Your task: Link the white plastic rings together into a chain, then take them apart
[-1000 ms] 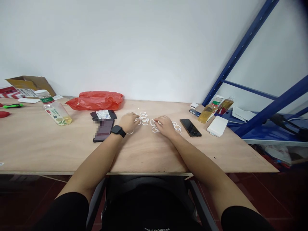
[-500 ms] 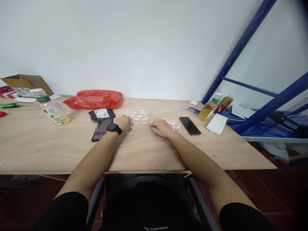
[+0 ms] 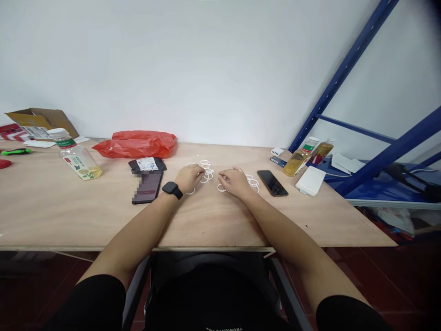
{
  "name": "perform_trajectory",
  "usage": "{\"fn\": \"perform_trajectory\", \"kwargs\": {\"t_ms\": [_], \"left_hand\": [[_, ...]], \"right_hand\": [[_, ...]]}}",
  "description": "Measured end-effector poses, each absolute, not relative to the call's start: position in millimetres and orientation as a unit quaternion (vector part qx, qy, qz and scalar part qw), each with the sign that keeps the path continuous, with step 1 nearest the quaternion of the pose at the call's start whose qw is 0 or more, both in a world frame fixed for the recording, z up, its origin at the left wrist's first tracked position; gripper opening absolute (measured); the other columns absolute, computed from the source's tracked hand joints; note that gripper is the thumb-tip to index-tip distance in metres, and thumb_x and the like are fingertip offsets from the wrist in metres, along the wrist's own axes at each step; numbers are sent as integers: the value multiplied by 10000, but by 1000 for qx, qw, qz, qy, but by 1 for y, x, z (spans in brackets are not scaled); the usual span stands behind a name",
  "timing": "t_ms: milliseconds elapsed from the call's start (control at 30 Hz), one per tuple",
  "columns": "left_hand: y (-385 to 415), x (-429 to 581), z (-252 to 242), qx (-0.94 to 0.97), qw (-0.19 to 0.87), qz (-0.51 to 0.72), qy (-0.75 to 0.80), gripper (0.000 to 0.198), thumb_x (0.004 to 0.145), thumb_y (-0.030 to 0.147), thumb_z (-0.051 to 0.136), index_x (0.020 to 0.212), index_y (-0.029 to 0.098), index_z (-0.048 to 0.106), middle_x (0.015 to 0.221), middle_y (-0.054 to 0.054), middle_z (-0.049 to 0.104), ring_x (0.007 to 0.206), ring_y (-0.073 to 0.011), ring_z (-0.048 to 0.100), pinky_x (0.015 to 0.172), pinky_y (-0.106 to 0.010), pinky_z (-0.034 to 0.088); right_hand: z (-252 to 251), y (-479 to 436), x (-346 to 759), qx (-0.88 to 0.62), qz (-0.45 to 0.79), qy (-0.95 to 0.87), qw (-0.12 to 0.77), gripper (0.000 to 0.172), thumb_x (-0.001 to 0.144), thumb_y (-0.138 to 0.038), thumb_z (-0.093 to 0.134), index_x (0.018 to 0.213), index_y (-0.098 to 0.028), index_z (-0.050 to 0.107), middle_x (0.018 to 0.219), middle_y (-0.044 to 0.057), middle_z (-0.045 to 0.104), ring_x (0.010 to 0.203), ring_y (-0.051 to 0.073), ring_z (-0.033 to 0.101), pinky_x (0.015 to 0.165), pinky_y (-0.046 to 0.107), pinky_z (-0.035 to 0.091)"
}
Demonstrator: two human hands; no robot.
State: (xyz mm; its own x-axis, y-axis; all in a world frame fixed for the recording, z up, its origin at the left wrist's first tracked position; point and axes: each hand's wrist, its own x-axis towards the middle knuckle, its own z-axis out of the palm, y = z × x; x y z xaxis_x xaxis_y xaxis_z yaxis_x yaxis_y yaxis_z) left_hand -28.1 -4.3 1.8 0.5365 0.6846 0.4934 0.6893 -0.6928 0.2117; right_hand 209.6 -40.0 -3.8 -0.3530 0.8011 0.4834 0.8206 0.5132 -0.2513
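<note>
Several small white rings [image 3: 206, 168] lie scattered on the plywood table [image 3: 69, 207] between and beyond my hands. My left hand [image 3: 189, 177], with a black watch on its wrist, rests on the table with curled fingers touching rings at its tips. My right hand [image 3: 236, 181] lies palm down beside it, fingers bent over a ring [image 3: 221, 187], with more rings [image 3: 253, 182] just to its right. Whether either hand actually grips a ring is hidden by the fingers.
A dark phone [image 3: 147, 186] and a black pouch [image 3: 147, 163] lie left of my left hand. Another phone [image 3: 272, 182], a white power bank [image 3: 310, 180] and two bottles [image 3: 299, 159] are at the right. A red bag [image 3: 138, 143], a tilted bottle [image 3: 76, 158] and a cardboard box [image 3: 37, 120] are at the back left.
My left hand moved left to the ring beside the phone, then came back right to the ring pile. My right hand shifted slightly left, and the view bobbed up and down.
</note>
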Motion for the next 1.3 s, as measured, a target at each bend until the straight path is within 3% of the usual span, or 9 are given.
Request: {"fn": "perform_trajectory", "kwargs": {"t_ms": [133, 300, 867, 1067, 1300], "left_hand": [[-10, -18, 1, -910, -20, -278, -307, 272, 961, 274, 462, 1003, 206, 722, 988, -97, 696, 927, -215, 629, 856, -345, 471], [-11, -16, -1, -926, -21, -267, -266, 258, 960, 253, 473, 1017, 206, 721, 972, -85, 703, 910, -199, 634, 830, -326, 480], [-15, -11, -4, -904, -26, -326, -275, 252, 986, 292, 452, 964, 178, 676, 909, -70, 702, 860, -181, 638, 795, -305, 484], [-13, -17, 2, -877, -15, -346, -333, 252, 973, 280, 457, 1019, 175, 681, 968, -80, 707, 886, -187, 644, 842, -324, 490], [-9, -38, 17, -818, 13, -161, -552, 380, 919, 469, 486, 1044, 180, 698, 1057, -130, 695, 967, -277, 647, 837, -370, 486]], "right_hand": [[-3, -44, 208, -432, 31, -845, 313, 292, 934, -364, 569, 1156, -213, 684, 1055, 70, 739, 893, 184, 675, 884, 322, 459], [-2, -47, 201, -371, 29, -875, 309, 215, 966, -317, 526, 1035, -207, 698, 989, 60, 734, 890, 184, 652, 809, 297, 458], [-1, -52, 192, -372, 102, -840, 381, 199, 948, -201, 477, 1010, -206, 666, 967, 58, 707, 898, 183, 637, 832, 309, 471], [-8, -46, 193, -363, 66, -862, 348, 231, 920, -134, 461, 1006, -195, 667, 1000, 74, 713, 940, 197, 631, 869, 337, 473], [-5, -43, 203, -400, 51, -840, 362, 253, 960, -208, 464, 1114, -202, 664, 1088, 88, 714, 1011, 207, 640, 898, 352, 485]]}}
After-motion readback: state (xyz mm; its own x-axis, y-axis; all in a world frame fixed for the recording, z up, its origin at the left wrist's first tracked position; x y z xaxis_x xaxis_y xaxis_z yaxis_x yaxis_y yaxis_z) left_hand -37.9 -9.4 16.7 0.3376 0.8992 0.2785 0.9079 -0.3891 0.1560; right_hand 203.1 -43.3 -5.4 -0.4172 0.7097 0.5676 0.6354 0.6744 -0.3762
